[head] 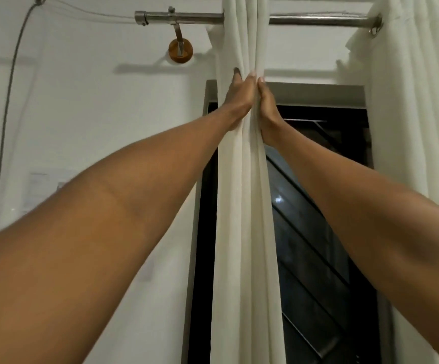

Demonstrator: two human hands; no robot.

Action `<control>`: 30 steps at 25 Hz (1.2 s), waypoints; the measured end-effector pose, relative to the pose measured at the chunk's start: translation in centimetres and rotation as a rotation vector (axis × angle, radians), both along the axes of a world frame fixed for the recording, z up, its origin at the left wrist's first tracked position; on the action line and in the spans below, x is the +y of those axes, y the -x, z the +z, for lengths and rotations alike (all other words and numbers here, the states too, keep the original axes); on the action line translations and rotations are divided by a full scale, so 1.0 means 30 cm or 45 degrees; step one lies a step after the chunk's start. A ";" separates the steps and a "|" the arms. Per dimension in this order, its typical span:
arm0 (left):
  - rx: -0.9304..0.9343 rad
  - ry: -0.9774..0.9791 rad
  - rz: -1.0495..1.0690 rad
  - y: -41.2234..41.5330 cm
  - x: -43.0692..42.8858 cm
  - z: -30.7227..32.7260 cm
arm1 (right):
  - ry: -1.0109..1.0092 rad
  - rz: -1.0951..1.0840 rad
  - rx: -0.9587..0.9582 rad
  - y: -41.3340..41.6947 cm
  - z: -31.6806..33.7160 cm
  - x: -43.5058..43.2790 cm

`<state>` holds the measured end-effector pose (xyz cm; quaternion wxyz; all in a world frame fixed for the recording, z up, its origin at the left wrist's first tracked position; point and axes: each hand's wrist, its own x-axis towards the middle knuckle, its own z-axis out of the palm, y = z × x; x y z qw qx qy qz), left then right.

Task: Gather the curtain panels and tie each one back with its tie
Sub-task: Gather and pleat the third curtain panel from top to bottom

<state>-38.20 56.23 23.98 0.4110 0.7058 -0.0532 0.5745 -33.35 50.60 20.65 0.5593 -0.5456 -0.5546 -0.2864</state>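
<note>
Head: L hand (239, 94), R hand (267, 106) raised, gripping curtain panel (242, 206).

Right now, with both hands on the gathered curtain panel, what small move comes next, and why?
Probably slide both hands down the panel, bunching it: left hand and right hand hold it just below the rod, and no tie shows.

Open gap between gathered panel (242, 206) and right panel (410, 114); rod (318, 21) overhead.
</note>
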 end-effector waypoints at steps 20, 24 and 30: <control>0.165 -0.575 1.278 0.343 0.017 -0.162 | 0.223 -0.368 -0.075 0.301 -0.186 -0.057; 0.284 -0.513 1.105 0.321 0.037 -0.188 | 0.285 -0.483 0.064 0.307 -0.251 -0.006; 0.300 -0.443 1.126 0.324 0.002 -0.210 | 0.405 -0.710 0.051 0.352 -0.352 0.039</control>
